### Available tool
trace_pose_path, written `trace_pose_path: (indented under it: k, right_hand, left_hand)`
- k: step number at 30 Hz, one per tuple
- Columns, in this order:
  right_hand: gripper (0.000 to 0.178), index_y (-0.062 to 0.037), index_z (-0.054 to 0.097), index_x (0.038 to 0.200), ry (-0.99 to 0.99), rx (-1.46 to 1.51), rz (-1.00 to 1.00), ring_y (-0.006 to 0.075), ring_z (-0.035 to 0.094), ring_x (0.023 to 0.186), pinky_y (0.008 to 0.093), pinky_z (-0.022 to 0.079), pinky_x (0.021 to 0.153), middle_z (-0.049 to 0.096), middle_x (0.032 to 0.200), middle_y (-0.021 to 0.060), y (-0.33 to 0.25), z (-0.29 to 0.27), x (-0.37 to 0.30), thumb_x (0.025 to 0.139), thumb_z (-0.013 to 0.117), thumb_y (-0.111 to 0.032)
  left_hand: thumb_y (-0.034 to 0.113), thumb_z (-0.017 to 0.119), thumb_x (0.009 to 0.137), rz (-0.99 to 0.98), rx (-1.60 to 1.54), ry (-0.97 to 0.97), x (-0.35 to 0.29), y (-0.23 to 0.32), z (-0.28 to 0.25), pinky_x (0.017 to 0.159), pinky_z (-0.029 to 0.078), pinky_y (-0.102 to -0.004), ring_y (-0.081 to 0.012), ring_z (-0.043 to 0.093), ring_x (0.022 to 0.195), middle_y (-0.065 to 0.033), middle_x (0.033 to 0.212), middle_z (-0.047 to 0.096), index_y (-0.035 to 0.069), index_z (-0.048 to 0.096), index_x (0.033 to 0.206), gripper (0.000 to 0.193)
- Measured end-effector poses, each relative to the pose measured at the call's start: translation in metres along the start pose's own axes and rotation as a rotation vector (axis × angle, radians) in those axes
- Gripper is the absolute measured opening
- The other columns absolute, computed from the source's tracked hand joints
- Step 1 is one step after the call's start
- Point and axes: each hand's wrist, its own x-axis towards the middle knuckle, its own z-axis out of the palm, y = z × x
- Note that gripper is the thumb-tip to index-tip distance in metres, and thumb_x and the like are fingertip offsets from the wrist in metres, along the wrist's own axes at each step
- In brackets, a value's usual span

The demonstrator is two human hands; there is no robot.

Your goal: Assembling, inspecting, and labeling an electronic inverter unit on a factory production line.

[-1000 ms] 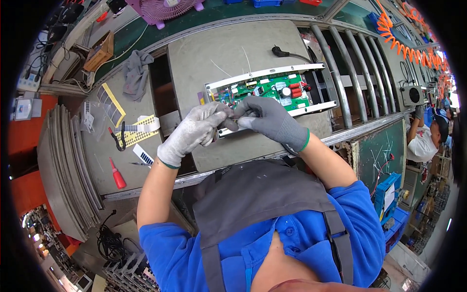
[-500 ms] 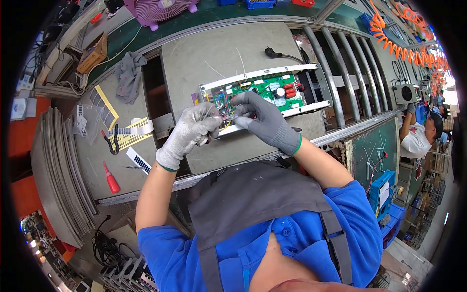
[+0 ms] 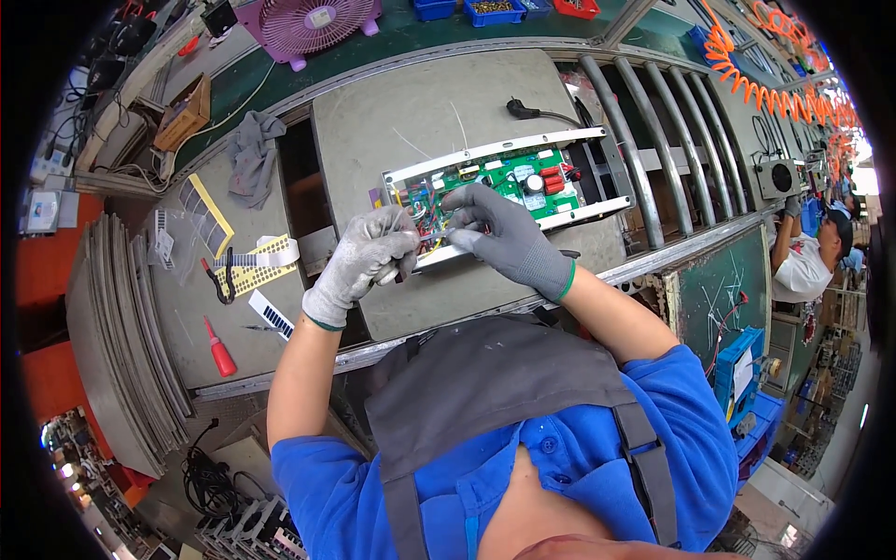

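Observation:
A long open metal chassis with white side rails (image 3: pixel 504 142) holds a green circuit board (image 3: pixel 511 173), with red parts and a round capacitor. Thin coloured wires (image 3: pixel 426 207) bunch at its left end, between my hands. My left hand (image 3: pixel 366 259), in a light grey glove, is closed in a pinch beside the near left corner of the chassis. My right hand (image 3: pixel 515 241), in a darker grey glove, reaches over the near rail, its fingers curled toward the thumb at the wires. What either pinch holds is hidden.
Left of the work board lie a grey rag (image 3: pixel 252 159), a yellow sticker sheet (image 3: pixel 252 271), and a red bottle (image 3: pixel 221 357). A black plug (image 3: pixel 525 109) lies behind the chassis. Metal rollers (image 3: pixel 644 149) stand to the right. A purple fan (image 3: pixel 313 26) sits at the back.
My left hand has drawn back slightly from the right, widening the gap between the fingertips. My right hand stays at the wires. The whole view has shifted a little.

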Motion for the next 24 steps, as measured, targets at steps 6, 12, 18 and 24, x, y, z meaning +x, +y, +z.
trace_pose_path:
  k: [6, 12, 18, 24]
  right_hand:
    - [0.037, -0.0025, 0.056, 0.124, -0.07, -0.03, 0.093, 0.0087, 0.059, 0.093, 0.026, 0.051, 0.082, 0.06, 0.103, 0.0047, -0.008, -0.004, 0.0, 0.09, 0.069, -0.008]
    - [0.038, -0.0028, 0.058, 0.124, -0.068, -0.04, 0.041, 0.0098, 0.06, 0.097, 0.0264, 0.051, 0.083, 0.061, 0.107, 0.004, -0.003, -0.003, 0.002, 0.089, 0.07, -0.009]
    - [0.039, -0.0024, 0.059, 0.123, -0.178, -0.133, -0.022, 0.0098, 0.061, 0.095, 0.0261, 0.05, 0.082, 0.063, 0.101, 0.0029, -0.011, 0.0, 0.012, 0.087, 0.071, -0.011]
    - [0.032, -0.0025, 0.062, 0.116, -0.142, 0.092, 0.016, 0.008, 0.059, 0.081, 0.0244, 0.05, 0.074, 0.062, 0.088, 0.0029, -0.018, -0.01, 0.018, 0.084, 0.065, -0.005]
  left_hand:
    - [0.008, 0.062, 0.09, 0.003, -0.029, -0.009, -0.001, 0.001, -0.001, 0.034, 0.024, -0.0213, -0.0036, 0.035, 0.036, -0.0077, 0.063, 0.06, 0.004, 0.059, 0.088, 0.005]
    - [0.014, 0.063, 0.093, -0.023, 0.055, -0.057, -0.001, 0.009, -0.002, 0.04, 0.029, -0.0195, -0.0036, 0.046, 0.044, -0.0031, 0.064, 0.061, 0.006, 0.059, 0.087, 0.01]
    - [0.016, 0.067, 0.093, -0.016, 0.139, -0.037, 0.0, 0.013, 0.003, 0.037, 0.024, -0.0195, -0.0009, 0.037, 0.04, -0.0006, 0.062, 0.058, 0.006, 0.06, 0.088, 0.013]
    - [0.023, 0.069, 0.093, 0.003, 0.326, 0.057, 0.002, 0.024, 0.021, 0.04, 0.024, -0.0177, -0.0001, 0.04, 0.044, 0.0024, 0.061, 0.057, 0.007, 0.062, 0.085, 0.019]
